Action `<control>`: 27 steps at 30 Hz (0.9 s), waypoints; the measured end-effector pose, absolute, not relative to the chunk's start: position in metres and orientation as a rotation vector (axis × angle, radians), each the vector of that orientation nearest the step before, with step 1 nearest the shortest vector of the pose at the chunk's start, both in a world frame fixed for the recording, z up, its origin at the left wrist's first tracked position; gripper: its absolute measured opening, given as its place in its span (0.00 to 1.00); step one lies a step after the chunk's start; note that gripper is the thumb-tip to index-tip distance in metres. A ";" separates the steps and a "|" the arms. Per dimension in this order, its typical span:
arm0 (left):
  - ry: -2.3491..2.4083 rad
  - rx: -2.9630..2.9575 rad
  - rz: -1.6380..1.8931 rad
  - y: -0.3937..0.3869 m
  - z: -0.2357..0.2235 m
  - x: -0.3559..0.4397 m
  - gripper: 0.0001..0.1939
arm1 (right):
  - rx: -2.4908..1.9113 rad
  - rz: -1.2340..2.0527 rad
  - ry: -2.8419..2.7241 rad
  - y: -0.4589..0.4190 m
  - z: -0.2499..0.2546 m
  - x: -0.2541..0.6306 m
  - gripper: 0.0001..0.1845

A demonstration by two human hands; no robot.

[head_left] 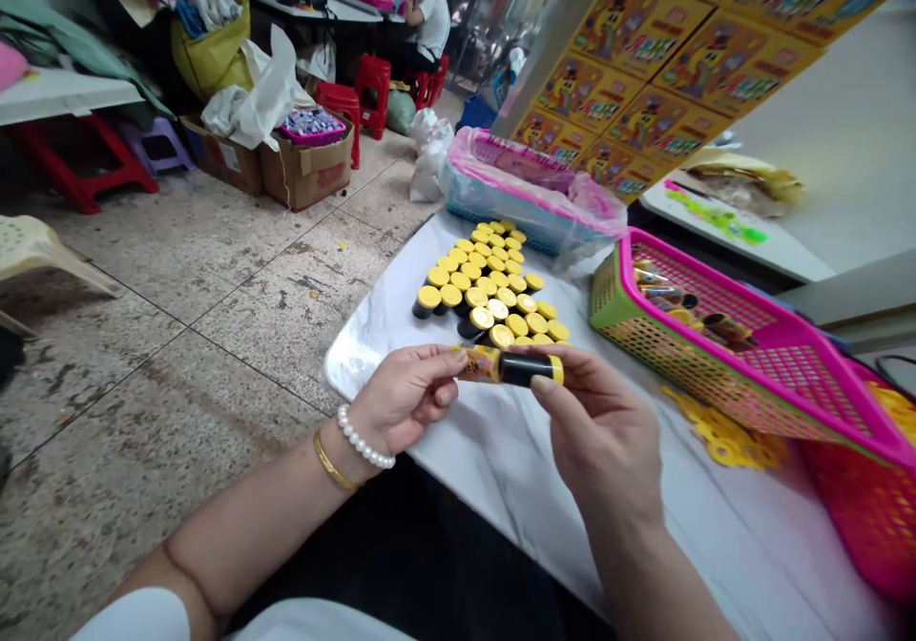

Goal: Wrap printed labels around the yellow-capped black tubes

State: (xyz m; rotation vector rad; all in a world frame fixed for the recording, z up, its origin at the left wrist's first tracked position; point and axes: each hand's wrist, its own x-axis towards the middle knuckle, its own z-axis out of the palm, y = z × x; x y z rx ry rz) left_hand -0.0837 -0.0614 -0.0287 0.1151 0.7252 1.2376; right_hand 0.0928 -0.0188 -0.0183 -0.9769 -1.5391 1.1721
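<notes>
Between my two hands, above the near part of the white marbled table, lies a small tube with a printed yellow label, joined to a black cap with a yellow end. My left hand pinches the labelled end between thumb and fingers. The fingers of my right hand are closed round the black and yellow end. Just beyond, several black caps with yellow tops stand in close rows on the table.
A pink and green basket at the right holds similar tubes. Yellow plastic rings lie beside it. Behind the caps is a plastic-lined basket, below stacked printed boxes. A person sits far back near red stools.
</notes>
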 end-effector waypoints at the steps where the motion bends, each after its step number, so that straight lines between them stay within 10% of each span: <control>1: 0.719 0.117 1.234 -0.061 -0.029 -0.083 0.03 | -1.005 1.105 -1.542 -0.019 -0.019 0.093 0.12; 16: 0.645 0.051 1.226 -0.056 -0.032 -0.075 0.04 | -0.942 1.344 -1.413 -0.017 -0.020 0.094 0.12; 27: 0.629 0.118 1.216 -0.052 -0.037 -0.071 0.06 | -0.967 0.890 -1.751 -0.033 -0.020 0.092 0.13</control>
